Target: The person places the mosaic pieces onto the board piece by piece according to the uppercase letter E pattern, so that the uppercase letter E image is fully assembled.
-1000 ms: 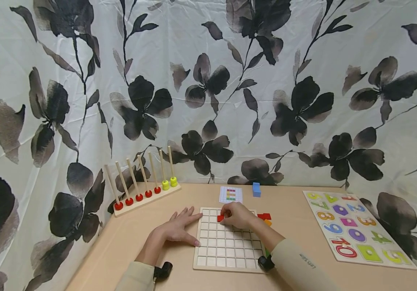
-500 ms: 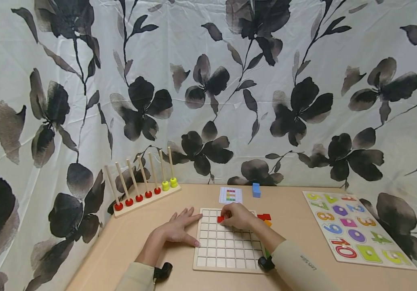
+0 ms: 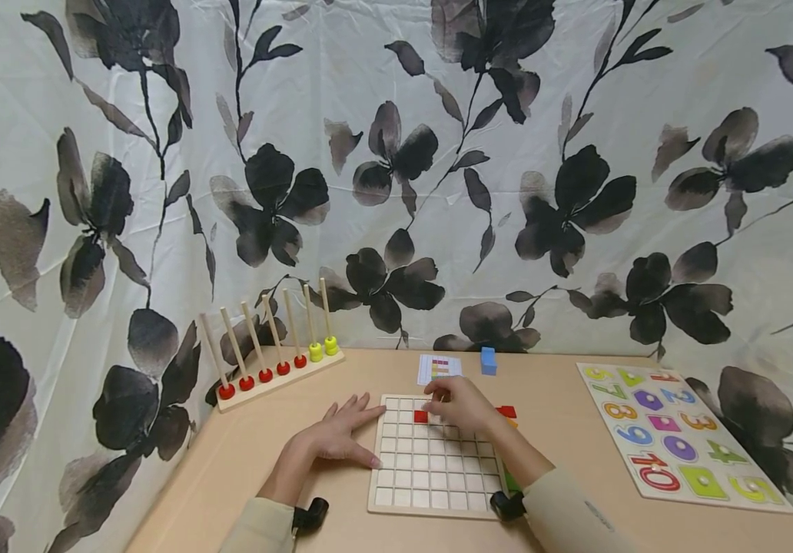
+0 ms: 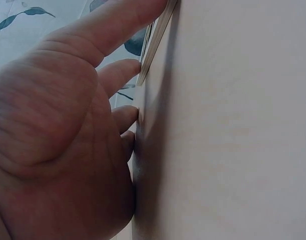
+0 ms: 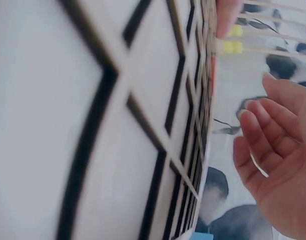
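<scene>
A wooden grid board (image 3: 413,491) with white squares lies on the table in the head view. One red tile (image 3: 420,416) sits in its upper rows. My right hand (image 3: 464,407) hovers just right of that tile, above the board. In the right wrist view the fingers of this hand (image 5: 278,145) are loosely bent, with nothing between them. My left hand (image 3: 330,439) lies spread at the board's left side, thumb and index finger against its edge. The left wrist view shows that hand's palm (image 4: 47,115) and straight fingers.
Red pieces (image 3: 507,412) and a green piece (image 3: 512,482) lie by the board's right edge, partly behind the right arm. Behind stand a pattern card (image 3: 427,372) and a blue block (image 3: 488,361). A peg rack with beads (image 3: 286,378) is left, a number puzzle (image 3: 680,438) right.
My right hand has let go of the red tile and risen away to the right, leaving the tile on the board. The left hand has stayed in place.
</scene>
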`<state>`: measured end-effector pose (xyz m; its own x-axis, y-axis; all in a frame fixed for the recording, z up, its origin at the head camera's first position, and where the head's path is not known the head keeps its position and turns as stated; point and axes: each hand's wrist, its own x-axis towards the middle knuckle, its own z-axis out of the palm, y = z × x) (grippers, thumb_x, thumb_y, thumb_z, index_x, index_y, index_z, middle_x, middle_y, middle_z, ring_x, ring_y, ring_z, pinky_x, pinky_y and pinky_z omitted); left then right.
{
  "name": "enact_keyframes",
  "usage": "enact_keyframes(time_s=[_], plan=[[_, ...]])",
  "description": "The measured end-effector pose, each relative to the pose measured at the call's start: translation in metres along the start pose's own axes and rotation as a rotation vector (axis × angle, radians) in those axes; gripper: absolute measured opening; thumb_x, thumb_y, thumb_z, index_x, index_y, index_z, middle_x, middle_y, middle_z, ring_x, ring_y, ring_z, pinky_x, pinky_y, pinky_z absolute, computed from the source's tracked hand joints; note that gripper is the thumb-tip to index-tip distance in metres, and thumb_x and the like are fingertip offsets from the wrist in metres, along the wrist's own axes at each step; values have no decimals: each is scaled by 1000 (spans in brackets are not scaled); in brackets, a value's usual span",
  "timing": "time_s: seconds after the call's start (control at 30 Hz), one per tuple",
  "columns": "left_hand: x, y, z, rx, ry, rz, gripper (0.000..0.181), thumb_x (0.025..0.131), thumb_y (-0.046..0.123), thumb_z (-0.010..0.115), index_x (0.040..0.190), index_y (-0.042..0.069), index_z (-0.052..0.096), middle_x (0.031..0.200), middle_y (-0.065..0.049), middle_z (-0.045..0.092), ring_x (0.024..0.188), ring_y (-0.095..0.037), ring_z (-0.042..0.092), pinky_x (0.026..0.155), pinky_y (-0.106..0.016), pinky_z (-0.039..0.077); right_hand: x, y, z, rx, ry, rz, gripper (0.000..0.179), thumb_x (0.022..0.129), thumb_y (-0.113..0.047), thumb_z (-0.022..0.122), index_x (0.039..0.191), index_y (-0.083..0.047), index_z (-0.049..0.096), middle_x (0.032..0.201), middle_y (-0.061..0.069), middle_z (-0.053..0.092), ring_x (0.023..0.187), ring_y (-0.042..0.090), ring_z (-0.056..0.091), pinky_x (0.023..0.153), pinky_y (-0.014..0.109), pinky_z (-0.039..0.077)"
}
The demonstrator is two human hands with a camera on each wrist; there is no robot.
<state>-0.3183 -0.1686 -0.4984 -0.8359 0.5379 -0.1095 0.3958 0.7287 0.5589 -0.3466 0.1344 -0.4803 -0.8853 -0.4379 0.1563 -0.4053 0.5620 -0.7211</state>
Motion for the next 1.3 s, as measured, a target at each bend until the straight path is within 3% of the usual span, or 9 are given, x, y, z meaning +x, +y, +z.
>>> enact_keyframes(time_s=[0.13,0.23,0.67,0.93,1.3], plan=[[1,1,0,3,1,2,100,77,58,85,161,25,41,173,-22,16,161,-46,7,127,-69,2,-9,-5,-9,20,144,25,22,94,-19,79,114,-11,73,87,-3,65,78,16,57,62,24,49],[1,1,0,2,1,6,101,77,57,85,161,23,41,173,-23,16,161,-46,7,127,-70,2,-17,-9,-16,20,208,43,23,93,-19,80,115,-14,73,89,-4,65,79,16,57,63,24,49],[0,3,-2,1,2,2,100,77,56,86,161,23,42,173,-24,16,161,-47,7,126,-70,2,-41,-2,-52,39,303,37,31,95,-24,78,124,-16,70,98,1,68,87,20,60,72,23,55],[1,2,0,3,0,-3,100,77,57,86,160,23,42,173,-23,16,161,-45,7,127,-69,2,-47,11,-66,25,294,74,33,97,-23,75,127,-10,69,104,6,70,90,22,61,70,22,56],[-2,5,-2,6,9,18,100,77,56,86,160,22,43,172,-26,17,160,-49,8,126,-72,2,-56,38,-79,1,198,176,34,98,-18,73,130,-8,69,113,9,70,92,26,59,70,22,56]])
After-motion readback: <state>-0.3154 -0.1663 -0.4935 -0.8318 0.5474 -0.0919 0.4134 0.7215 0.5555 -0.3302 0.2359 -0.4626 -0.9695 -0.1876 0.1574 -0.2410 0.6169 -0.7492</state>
